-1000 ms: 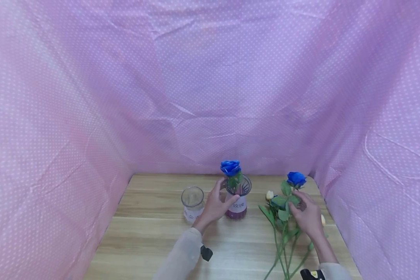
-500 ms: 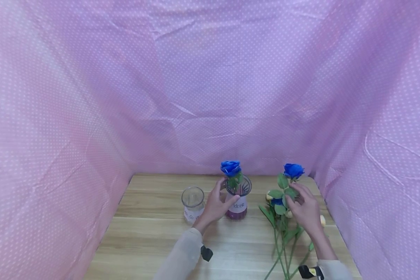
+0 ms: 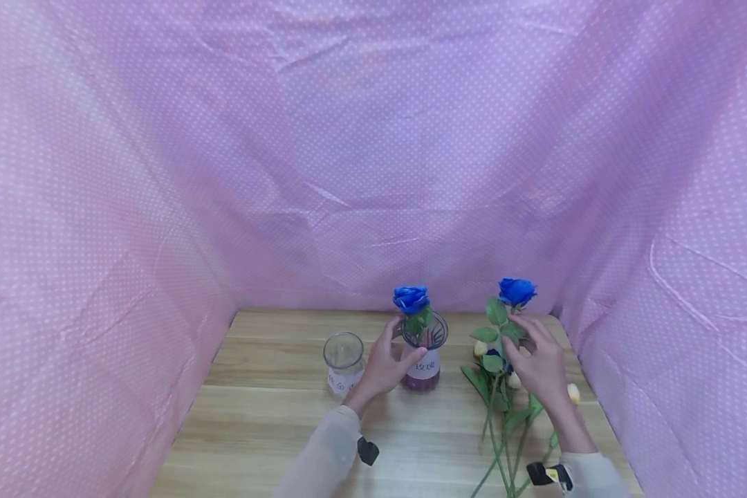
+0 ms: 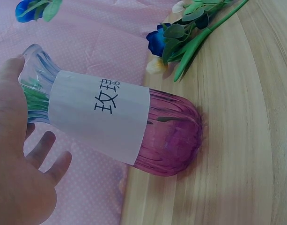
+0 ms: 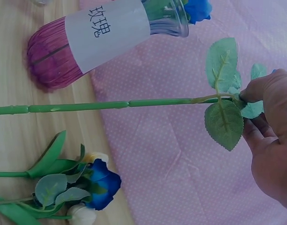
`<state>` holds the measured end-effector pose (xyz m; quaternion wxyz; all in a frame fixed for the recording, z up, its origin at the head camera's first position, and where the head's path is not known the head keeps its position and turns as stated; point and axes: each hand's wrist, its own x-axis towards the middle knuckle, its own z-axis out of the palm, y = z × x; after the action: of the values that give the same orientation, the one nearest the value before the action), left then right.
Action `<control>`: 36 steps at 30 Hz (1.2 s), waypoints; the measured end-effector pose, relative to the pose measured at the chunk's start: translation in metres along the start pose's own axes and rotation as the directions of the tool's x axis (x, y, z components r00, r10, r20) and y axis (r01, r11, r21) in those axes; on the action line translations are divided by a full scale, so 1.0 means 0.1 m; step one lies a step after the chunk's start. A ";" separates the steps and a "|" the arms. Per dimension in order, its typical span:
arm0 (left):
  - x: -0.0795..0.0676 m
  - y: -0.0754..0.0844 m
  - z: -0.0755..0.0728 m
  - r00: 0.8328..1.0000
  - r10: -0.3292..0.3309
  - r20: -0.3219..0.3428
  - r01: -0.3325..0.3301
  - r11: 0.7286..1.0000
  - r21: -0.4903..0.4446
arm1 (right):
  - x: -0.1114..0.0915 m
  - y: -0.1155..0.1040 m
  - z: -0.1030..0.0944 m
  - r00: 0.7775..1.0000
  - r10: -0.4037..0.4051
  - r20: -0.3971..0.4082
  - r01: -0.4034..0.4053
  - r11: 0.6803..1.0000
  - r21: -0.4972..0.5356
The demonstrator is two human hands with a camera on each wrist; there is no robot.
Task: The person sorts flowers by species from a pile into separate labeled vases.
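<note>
A purple-based glass vase [image 3: 422, 379] with a white label stands upright, one blue rose [image 3: 410, 300] inside it. My left hand [image 3: 382, 363] grips the vase at its neck, thumb on the near side. To the right, my right hand [image 3: 540, 360] pinches another blue rose [image 3: 517, 292] just under its bloom, among the leaves. In the right wrist view its long green stem [image 5: 113, 104] hangs free of the vase. Under that hand, several flowers lie on the table, among them a blue rose [image 5: 106, 184] and a white tulip [image 5: 82, 214]; the hand partly hides them in the head view.
A second, clear glass vase [image 3: 343, 354] with a white label stands left of the purple one, partly behind the left hand. The wooden table [image 3: 255, 422] is enclosed by pink dotted cloth [image 3: 373, 173] at the back and sides.
My right hand has lifted its blue rose and moved it slightly left, off the lying flowers. The left hand and both vases have stayed in place.
</note>
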<state>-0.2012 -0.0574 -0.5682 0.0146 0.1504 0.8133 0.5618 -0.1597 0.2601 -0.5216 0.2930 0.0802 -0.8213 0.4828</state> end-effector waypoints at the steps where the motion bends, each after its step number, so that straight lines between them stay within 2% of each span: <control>1: 0.00 0.00 0.00 1.000 -0.001 0.000 0.001 1.000 0.000 | 0.01 -0.02 0.00 1.000 -0.002 0.000 0.002 1.000 0.003; 16: 0.00 -0.01 0.00 1.000 -0.003 -0.006 0.003 1.000 -0.003 | 0.19 -0.21 0.03 0.996 -0.090 -0.010 0.090 0.996 0.003; 26: -0.01 0.01 0.00 1.000 0.002 -0.001 -0.002 1.000 -0.014 | 0.39 -0.30 0.06 0.973 -0.223 -0.057 0.225 0.974 0.024; 32: -0.01 0.00 0.02 1.000 0.018 -0.004 -0.018 1.000 -0.024 | 0.48 -0.36 0.06 0.976 -0.210 -0.054 0.211 0.977 0.018; 36: -0.01 -0.01 0.02 1.000 0.020 -0.006 -0.020 1.000 -0.022 | 0.54 -0.40 0.05 0.971 -0.230 -0.059 0.232 0.973 0.021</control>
<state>-0.1998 -0.0560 -0.5698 0.0082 0.1569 0.8055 0.5713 -0.1897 0.2431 -0.4633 0.3691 0.1655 -0.7912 0.4587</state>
